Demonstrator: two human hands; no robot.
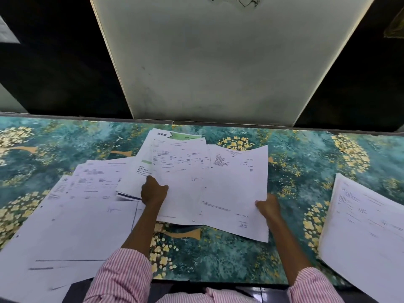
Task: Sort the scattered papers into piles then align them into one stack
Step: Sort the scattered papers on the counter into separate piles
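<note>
Step in hand: sorting, mid-gather. No single stack yet.

Left hand (154,191): fingers curled round the left edge of a fanned bunch (175,162) of printed papers. The bunch is uneven; one sheet with a green header sticks out at the far end, others are skewed.

Right hand (267,207): pinches the right edge of one sheet (238,189), thumb on top. This sheet lies between the hands and overlaps the bunch at its left edge. Whether it is lifted clear of the cloth (295,162) cannot be told.

Other papers: a loose spread (87,215) left of the left hand, sheets overlapping at several angles and running to the near edge. A tidier pile (360,226) well right of the right hand, edges roughly matched.

Judgement: the sheet in the right hand is either joining the bunch or heading for the pile; which one cannot be told.

Next move calls for: deciding that destination, then releasing with one hand while the other keeps the bunch from fanning further. The spread remains unsorted. Squaring of edges comes only after all sheets are piled.
</note>
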